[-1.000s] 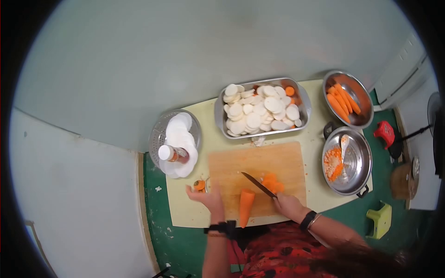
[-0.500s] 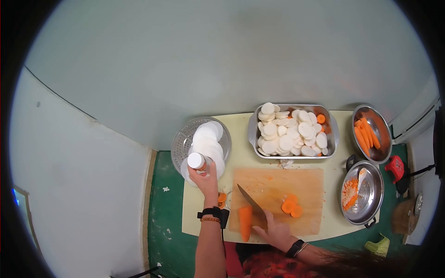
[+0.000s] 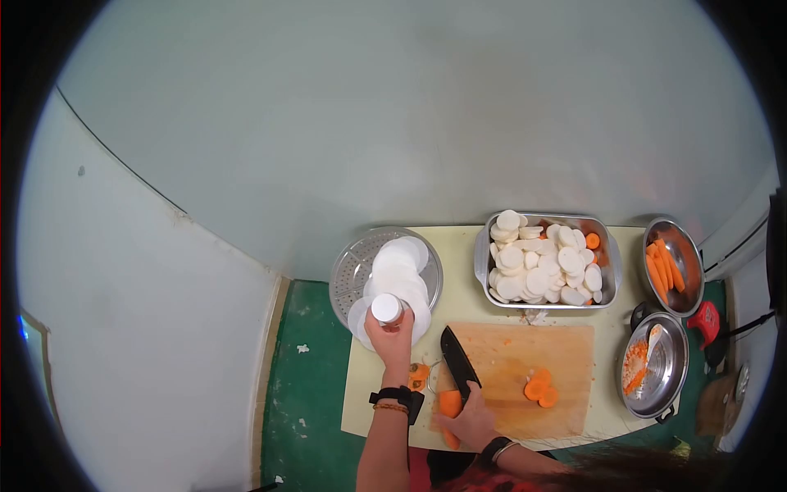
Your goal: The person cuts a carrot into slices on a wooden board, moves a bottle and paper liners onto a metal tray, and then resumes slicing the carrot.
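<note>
Fingers of my left hand (image 3: 391, 338) are curled closed around a jar (image 3: 387, 308), just below its white cap. The jar sits at that hand's far side, over white discs (image 3: 400, 262) in the perforated tray (image 3: 348, 275); I can't tell whether it touches them. Its cap faces up toward my camera, so I read its long axis as near vertical.

My right hand (image 3: 473, 420) is closed on the knife (image 3: 459, 357), gripping it at the near end. The knife reaches away from me and slants left, its tip by the far left corner of the board (image 3: 561, 353). The carrot (image 3: 450, 403) lies just left of that hand, partly hidden by it; I can't make out contact. Its broad end points away from me, with the long axis running almost straight from near to far.

Carrot slices (image 3: 541, 388) lie on the board, right of the knife. Farther out on the surface (image 3: 459, 271), I see a pan (image 3: 616, 271) heaped with white slices (image 3: 533, 275) and a bowl (image 3: 689, 261) of carrots (image 3: 666, 271).
</note>
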